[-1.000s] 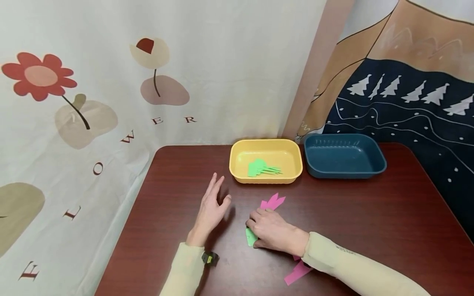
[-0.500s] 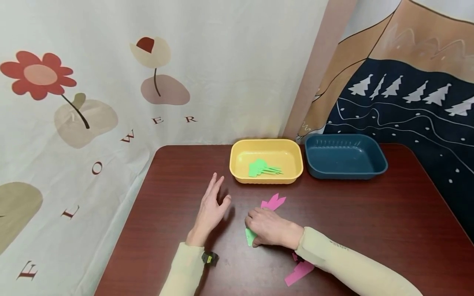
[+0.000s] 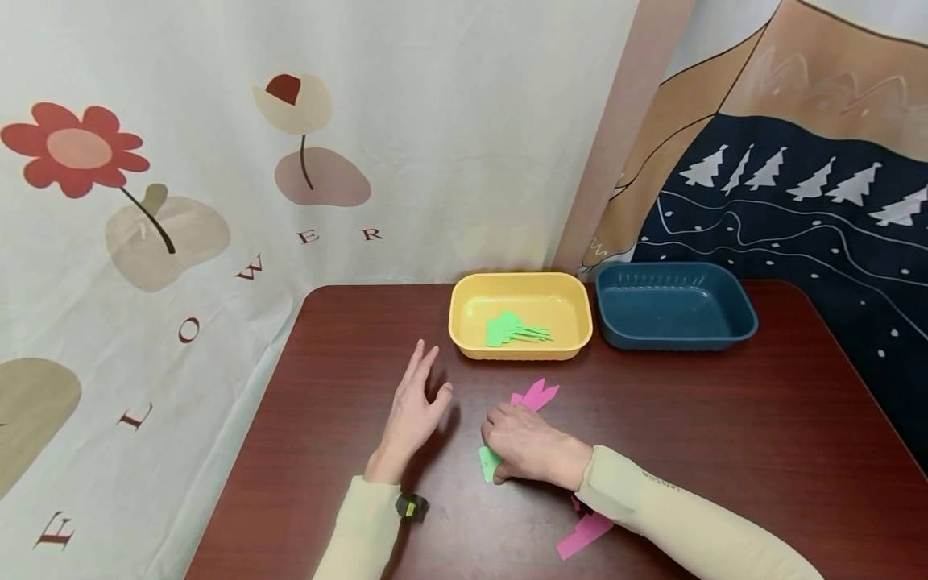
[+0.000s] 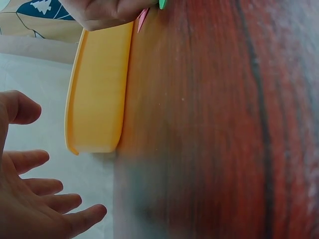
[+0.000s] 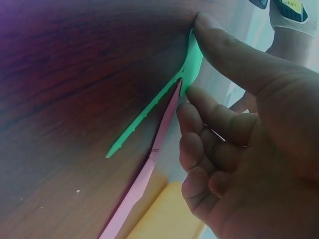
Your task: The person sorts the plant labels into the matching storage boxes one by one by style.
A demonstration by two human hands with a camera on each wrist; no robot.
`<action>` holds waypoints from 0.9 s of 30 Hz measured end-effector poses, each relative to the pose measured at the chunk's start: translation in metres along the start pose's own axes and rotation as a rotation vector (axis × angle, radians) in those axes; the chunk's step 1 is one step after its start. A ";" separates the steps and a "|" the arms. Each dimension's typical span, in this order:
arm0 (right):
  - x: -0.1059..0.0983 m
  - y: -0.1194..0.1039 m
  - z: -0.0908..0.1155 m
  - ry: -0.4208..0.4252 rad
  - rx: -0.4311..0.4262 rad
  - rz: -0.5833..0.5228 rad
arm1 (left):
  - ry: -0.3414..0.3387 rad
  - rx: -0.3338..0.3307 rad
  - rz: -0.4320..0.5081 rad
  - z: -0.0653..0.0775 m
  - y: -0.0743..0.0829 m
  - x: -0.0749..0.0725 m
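Observation:
My right hand (image 3: 532,443) is low over the table, pinching a flat green cutout (image 5: 193,62) between thumb and fingers. Only one end of the green cutout (image 3: 490,464) shows in the head view; the hand hides the rest. Beside it, a long pink cutout (image 5: 149,169) runs under the green piece's edge in the right wrist view. Pink pointed ends (image 3: 536,395) stick out beyond the knuckles. To the left, my left hand (image 3: 413,419) holds nothing, its fingers extended and thumb apart; the left wrist view also shows this left hand (image 4: 35,199) with spread fingers.
A yellow tray (image 3: 464,322) at the table's back holds several green cutouts (image 3: 511,329). The dark blue tray (image 3: 674,342) stands to its right. Another pink cutout (image 3: 586,535) lies partly beneath the right sleeve. Printed curtains (image 3: 449,145) hang behind the brown table (image 3: 348,354).
My right wrist and forearm have shifted slightly left, uncovering more of the pink cutout beneath the sleeve. The fingers keep hold of the green cutout, and my left hand stays put.

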State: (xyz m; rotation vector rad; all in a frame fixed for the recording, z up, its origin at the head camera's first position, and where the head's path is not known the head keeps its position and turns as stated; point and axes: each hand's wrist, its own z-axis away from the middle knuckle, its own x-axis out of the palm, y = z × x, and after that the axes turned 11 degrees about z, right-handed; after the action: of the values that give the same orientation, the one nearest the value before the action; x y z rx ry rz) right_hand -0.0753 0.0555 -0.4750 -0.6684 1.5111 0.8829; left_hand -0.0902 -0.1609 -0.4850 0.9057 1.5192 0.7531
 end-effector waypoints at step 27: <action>0.002 0.002 -0.003 -0.059 0.017 0.011 | -0.001 -0.008 -0.018 0.001 0.002 0.002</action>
State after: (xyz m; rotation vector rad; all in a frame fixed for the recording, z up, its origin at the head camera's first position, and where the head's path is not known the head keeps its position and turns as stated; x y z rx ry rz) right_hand -0.0786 0.0546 -0.4762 -0.6179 1.4691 0.8899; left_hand -0.0894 -0.1578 -0.4842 0.8857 1.5203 0.7453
